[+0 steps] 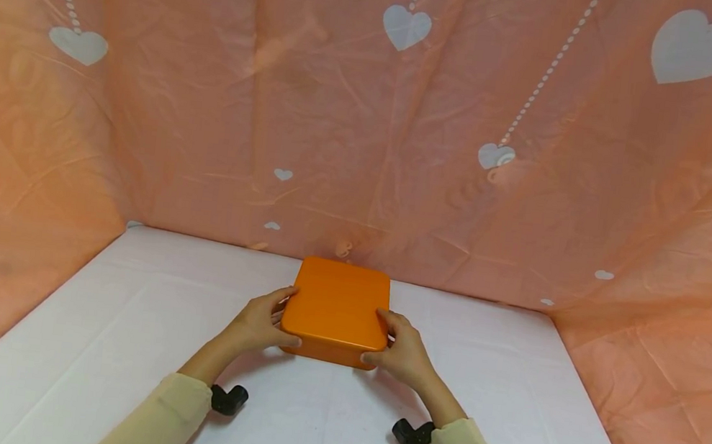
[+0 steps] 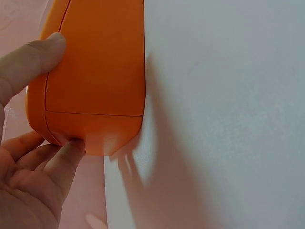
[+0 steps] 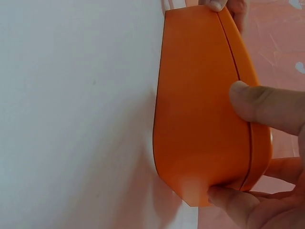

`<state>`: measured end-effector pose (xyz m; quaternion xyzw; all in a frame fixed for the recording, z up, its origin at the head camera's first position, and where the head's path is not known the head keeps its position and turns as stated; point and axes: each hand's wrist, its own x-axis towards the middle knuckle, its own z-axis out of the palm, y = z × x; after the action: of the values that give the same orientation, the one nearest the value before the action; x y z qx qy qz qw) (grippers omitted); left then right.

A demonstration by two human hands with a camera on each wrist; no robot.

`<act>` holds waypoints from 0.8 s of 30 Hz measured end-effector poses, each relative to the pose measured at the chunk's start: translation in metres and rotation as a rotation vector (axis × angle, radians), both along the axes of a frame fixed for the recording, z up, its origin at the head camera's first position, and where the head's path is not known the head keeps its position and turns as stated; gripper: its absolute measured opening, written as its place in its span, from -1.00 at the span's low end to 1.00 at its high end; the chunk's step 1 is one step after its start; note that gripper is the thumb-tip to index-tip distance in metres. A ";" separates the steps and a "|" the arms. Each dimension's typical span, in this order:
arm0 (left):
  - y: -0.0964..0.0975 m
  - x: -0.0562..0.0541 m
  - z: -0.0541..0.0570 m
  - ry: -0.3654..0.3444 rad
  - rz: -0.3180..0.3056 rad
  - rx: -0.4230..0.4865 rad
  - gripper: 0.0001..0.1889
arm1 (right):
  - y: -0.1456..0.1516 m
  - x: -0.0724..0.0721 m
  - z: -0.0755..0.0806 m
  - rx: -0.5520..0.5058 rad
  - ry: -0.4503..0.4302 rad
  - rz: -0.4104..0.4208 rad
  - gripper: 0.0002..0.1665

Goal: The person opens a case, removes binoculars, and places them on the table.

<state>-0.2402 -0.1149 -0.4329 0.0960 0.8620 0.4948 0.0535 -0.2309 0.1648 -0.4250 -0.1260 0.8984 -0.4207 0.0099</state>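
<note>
An orange box [image 1: 337, 303] with rounded corners sits on the white table near its back edge, its lid closed. My left hand [image 1: 257, 324] grips the box's left side, thumb on the front face and fingers along the side. On the opposite side my right hand [image 1: 404, 350] holds it the same way. In the left wrist view the left thumb [image 2: 35, 59] presses the box [image 2: 97, 62] near the lid seam. The right wrist view has the right thumb [image 3: 257, 105] across that seam on the box [image 3: 200, 100]. What the box contains is hidden.
The white table [image 1: 180, 283] ends at a pink-orange cloth backdrop [image 1: 341, 119] printed with white hearts, which also hangs at both sides. A black wrist piece [image 1: 229, 399] juts from the left cuff and another black piece [image 1: 412, 434] from the right.
</note>
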 end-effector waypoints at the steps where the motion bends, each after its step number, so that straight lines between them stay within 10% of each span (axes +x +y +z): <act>1: 0.000 0.000 0.000 -0.002 -0.002 0.005 0.03 | 0.000 0.000 0.000 -0.005 0.002 -0.004 0.00; 24: 0.000 -0.001 -0.002 -0.010 -0.007 0.043 0.04 | 0.000 -0.003 -0.001 -0.028 0.004 -0.035 -0.01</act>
<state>-0.2411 -0.1151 -0.4347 0.0975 0.8507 0.5134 0.0577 -0.2334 0.1647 -0.4262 -0.1113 0.8944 -0.4331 -0.0008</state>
